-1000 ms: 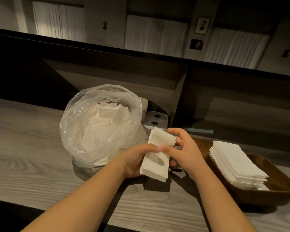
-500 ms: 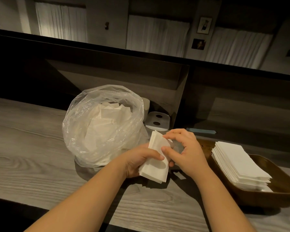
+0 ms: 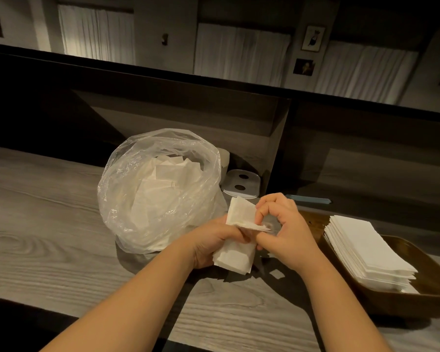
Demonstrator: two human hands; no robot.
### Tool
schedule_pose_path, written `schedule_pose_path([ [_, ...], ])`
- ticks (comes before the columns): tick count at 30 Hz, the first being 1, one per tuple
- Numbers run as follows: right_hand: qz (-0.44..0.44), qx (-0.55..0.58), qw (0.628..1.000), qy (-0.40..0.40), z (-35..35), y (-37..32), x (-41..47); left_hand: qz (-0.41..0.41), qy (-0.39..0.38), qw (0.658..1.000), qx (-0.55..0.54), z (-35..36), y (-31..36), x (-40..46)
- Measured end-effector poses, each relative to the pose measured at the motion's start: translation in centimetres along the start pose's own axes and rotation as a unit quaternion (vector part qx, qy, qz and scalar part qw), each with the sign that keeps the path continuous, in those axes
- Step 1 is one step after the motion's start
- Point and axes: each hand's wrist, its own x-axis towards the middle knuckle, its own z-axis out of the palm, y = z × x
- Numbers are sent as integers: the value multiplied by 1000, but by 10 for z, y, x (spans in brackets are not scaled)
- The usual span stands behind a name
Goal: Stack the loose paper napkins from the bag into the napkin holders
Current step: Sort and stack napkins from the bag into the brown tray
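Gripped in the left hand (image 3: 215,243) over the grey wood-grain table (image 3: 48,224), small bunch of white paper napkins (image 3: 239,237), top edge pinched by right hand (image 3: 287,232) fingers (image 3: 260,210), long axis pointing away, brown wooden holder tray (image 3: 437,283) just right, nearer the right hand.

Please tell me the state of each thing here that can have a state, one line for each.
plastic bag: open at the top, loose napkins inside.
napkin bundle: held above the counter, top part bent over.
left hand: grips the bundle.
right hand: pinches the bent part.
wooden holder: holds a stack of napkins.
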Motion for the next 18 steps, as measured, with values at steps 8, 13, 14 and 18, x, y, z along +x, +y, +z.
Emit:
schedule_pose_path([
  [8,47,50,996,60,1,0,2,-18,-39,999,-8,-2,1,-2],
  [13,67,79,995,9,-2,1,1,-27,-51,998,-4,-1,2,-3],
  [14,74,76,994,-8,-2,0,0,-27,-50,998,-5,-2,2,-3],
  [18,53,41,998,7,-3,3,2,-42,-75,996,-35,-4,1,-2],
])
